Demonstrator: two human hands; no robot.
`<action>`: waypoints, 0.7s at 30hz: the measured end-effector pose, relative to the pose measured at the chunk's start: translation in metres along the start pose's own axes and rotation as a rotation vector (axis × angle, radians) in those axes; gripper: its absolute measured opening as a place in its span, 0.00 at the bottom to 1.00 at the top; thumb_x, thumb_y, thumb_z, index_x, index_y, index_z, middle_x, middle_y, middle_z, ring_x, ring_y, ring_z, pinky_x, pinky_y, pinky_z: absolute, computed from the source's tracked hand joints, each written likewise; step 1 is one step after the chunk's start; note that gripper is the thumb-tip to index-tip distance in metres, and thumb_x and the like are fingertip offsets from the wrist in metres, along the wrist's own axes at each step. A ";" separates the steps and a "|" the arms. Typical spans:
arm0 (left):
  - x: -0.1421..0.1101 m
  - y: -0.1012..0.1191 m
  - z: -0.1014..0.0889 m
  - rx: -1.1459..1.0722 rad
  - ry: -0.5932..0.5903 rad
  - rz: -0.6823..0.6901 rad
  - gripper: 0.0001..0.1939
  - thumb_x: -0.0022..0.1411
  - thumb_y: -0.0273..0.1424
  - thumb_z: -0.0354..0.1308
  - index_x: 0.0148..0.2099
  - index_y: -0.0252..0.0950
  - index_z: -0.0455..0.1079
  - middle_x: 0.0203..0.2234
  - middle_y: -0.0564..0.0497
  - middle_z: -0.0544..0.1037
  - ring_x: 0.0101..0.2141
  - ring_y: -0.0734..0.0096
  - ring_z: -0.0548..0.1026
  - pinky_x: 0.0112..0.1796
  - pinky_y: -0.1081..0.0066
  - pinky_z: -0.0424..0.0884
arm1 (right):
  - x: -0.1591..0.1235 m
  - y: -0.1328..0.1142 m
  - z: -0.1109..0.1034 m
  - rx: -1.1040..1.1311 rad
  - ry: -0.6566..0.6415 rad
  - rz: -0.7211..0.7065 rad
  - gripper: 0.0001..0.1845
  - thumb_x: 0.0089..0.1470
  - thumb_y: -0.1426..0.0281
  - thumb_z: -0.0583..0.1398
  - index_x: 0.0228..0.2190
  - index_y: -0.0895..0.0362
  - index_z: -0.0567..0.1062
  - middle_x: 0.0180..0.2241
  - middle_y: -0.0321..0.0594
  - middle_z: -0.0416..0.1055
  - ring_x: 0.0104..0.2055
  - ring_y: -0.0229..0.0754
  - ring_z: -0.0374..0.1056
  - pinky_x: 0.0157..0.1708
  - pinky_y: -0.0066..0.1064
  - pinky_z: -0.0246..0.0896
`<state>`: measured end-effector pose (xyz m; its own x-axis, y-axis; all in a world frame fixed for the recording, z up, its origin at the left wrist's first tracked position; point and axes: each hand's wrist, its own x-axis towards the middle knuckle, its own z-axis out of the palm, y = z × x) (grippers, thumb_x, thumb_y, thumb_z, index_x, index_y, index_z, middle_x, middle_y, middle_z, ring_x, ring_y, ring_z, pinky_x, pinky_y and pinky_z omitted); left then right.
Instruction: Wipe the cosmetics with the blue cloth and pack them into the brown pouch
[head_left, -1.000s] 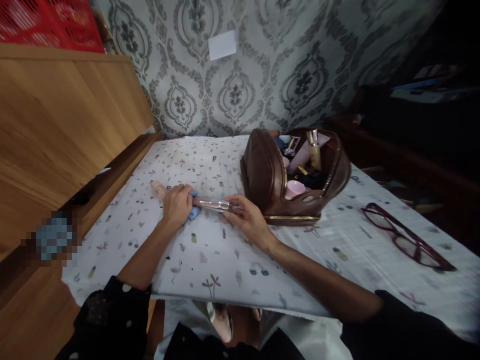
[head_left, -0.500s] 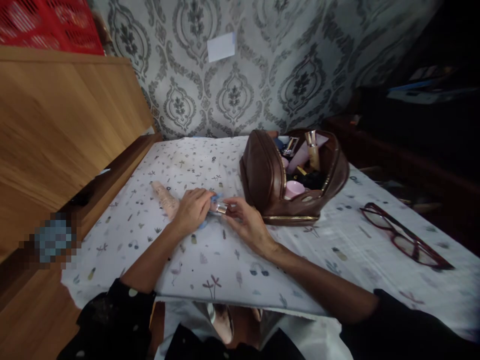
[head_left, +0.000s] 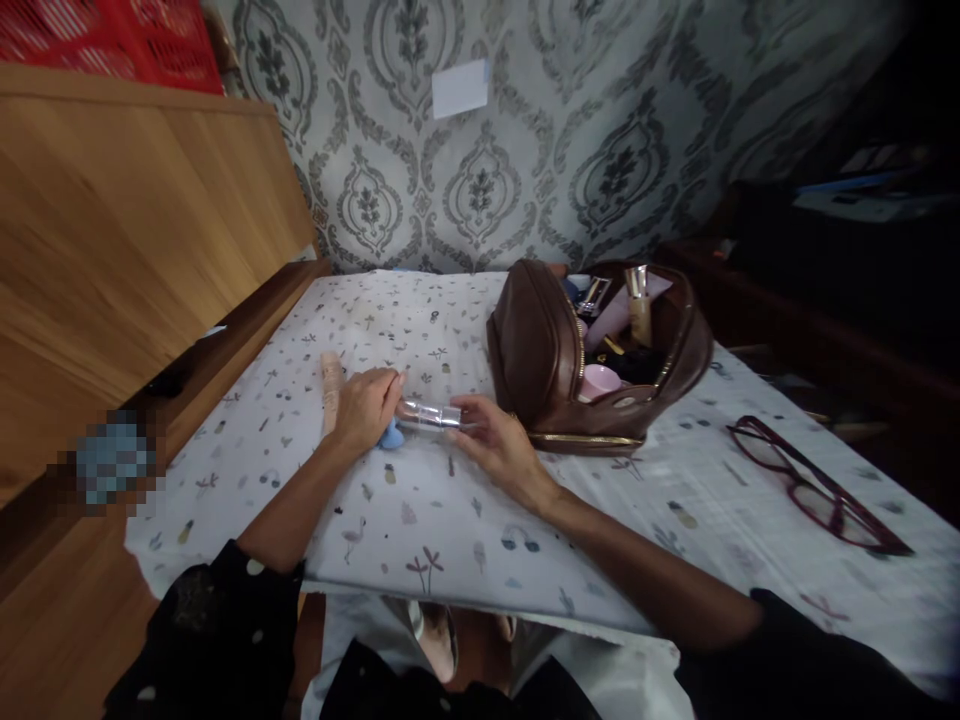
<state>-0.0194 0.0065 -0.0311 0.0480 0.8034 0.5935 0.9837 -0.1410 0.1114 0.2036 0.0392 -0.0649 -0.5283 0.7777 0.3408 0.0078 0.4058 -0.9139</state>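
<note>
My right hand (head_left: 499, 445) pinches the right end of a slim, shiny cosmetic tube (head_left: 426, 414) with a silver band, held level above the table. My left hand (head_left: 369, 408) is closed on a small blue cloth (head_left: 391, 436), which sticks out below its fingers. The tube's left end meets the left fingers; whether the cloth wraps around it there I cannot tell. Just left of that hand, a beige cosmetic tube (head_left: 330, 385) lies on the table, its lower part touching or hidden behind the hand.
An open brown makeup bag (head_left: 536, 340) stands to the right with several cosmetics inside, among them a pink round jar (head_left: 599, 381) and a bottle (head_left: 639, 310). Red-framed glasses (head_left: 821, 490) lie at the right. A wooden panel (head_left: 150, 200) borders the patterned cloth-covered table (head_left: 450, 520).
My left hand has drawn left, away from the right hand, so more of the shiny tube shows between them. The blue cloth has moved left with it. The view has shifted slightly.
</note>
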 end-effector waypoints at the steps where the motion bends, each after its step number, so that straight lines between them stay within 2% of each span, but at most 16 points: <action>1: 0.000 0.001 -0.002 0.010 0.016 0.008 0.21 0.73 0.35 0.40 0.27 0.39 0.61 0.22 0.51 0.71 0.26 0.67 0.69 0.33 0.65 0.61 | 0.001 0.001 0.000 0.024 -0.024 0.045 0.21 0.54 0.59 0.63 0.46 0.54 0.69 0.37 0.40 0.73 0.36 0.42 0.73 0.35 0.35 0.74; 4: 0.000 0.008 -0.007 0.040 0.070 0.048 0.20 0.73 0.34 0.41 0.27 0.39 0.62 0.23 0.50 0.73 0.27 0.66 0.69 0.34 0.64 0.62 | 0.001 0.003 0.001 0.089 -0.074 0.117 0.22 0.53 0.58 0.63 0.46 0.55 0.67 0.31 0.36 0.71 0.29 0.40 0.71 0.28 0.32 0.70; 7: -0.002 0.024 -0.010 -0.002 0.110 0.138 0.19 0.73 0.32 0.40 0.30 0.39 0.64 0.24 0.50 0.74 0.29 0.66 0.71 0.36 0.63 0.63 | -0.001 0.001 0.003 0.053 -0.055 0.072 0.21 0.52 0.61 0.64 0.46 0.54 0.68 0.31 0.36 0.72 0.30 0.40 0.71 0.30 0.31 0.69; 10: -0.005 0.042 -0.008 -0.064 0.081 0.275 0.19 0.74 0.33 0.40 0.34 0.38 0.68 0.26 0.49 0.76 0.30 0.66 0.72 0.37 0.64 0.64 | -0.003 -0.002 0.004 -0.016 -0.041 0.003 0.17 0.52 0.65 0.64 0.43 0.55 0.71 0.31 0.35 0.72 0.30 0.38 0.70 0.31 0.31 0.68; 12: -0.006 0.049 -0.005 -0.067 0.038 0.317 0.20 0.74 0.34 0.40 0.35 0.37 0.69 0.26 0.49 0.77 0.30 0.66 0.73 0.36 0.65 0.64 | -0.005 -0.004 0.004 -0.041 -0.046 -0.010 0.15 0.52 0.65 0.64 0.41 0.55 0.72 0.30 0.34 0.71 0.29 0.38 0.69 0.31 0.30 0.68; 15: -0.005 0.045 -0.004 -0.074 -0.038 0.262 0.21 0.74 0.37 0.40 0.34 0.37 0.69 0.25 0.51 0.77 0.28 0.69 0.72 0.35 0.67 0.63 | -0.004 -0.004 0.003 -0.018 -0.049 0.003 0.17 0.52 0.64 0.64 0.44 0.55 0.72 0.31 0.35 0.72 0.31 0.39 0.70 0.33 0.31 0.69; 21: -0.002 0.013 -0.014 -0.062 -0.123 0.053 0.25 0.74 0.41 0.39 0.30 0.37 0.68 0.23 0.51 0.75 0.24 0.69 0.71 0.32 0.68 0.62 | -0.002 0.000 0.001 0.064 -0.035 0.003 0.20 0.51 0.64 0.65 0.45 0.55 0.72 0.36 0.39 0.75 0.37 0.42 0.73 0.40 0.35 0.70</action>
<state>-0.0094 -0.0052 -0.0202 0.1238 0.8585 0.4976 0.9670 -0.2170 0.1338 0.2038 0.0366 -0.0657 -0.5577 0.7613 0.3308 -0.0441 0.3707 -0.9277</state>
